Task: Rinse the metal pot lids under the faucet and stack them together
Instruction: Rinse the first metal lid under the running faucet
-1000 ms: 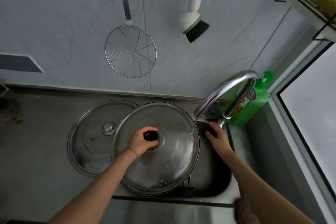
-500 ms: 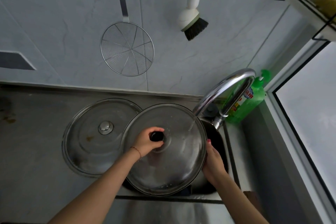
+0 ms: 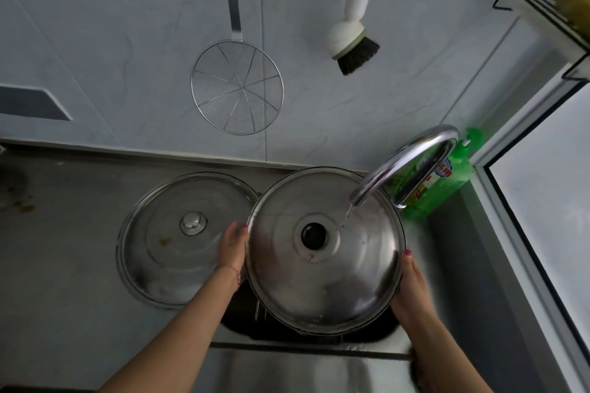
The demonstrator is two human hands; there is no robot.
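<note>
Pot lid, large, round, domed stainless steel with a black centre knob (image 3: 325, 249), sits at the centre right of the frame, held over the dark sink basin (image 3: 242, 322). The left hand (image 3: 232, 247) presses flat against its left rim, fingers spread; the right hand (image 3: 410, 284) cups the lower right rim, fingers curled beneath. Both grip by the edge only. A thin stream of water falls from the curved chrome faucet (image 3: 412, 162) at the upper right and lands just right of the knob.

A second metal lid with a silver knob (image 3: 183, 239) lies flat on the steel counter (image 3: 64, 249) at centre left, just beside the held lid; whether their rims touch is hard to tell.

Risks, as judged: wet metal gripped by the rim alone may slip and drop into the basin. Tilting the dome could send water running onto the counter or forearms. Lifting it carelessly could knock the spout, which hangs close above.
</note>
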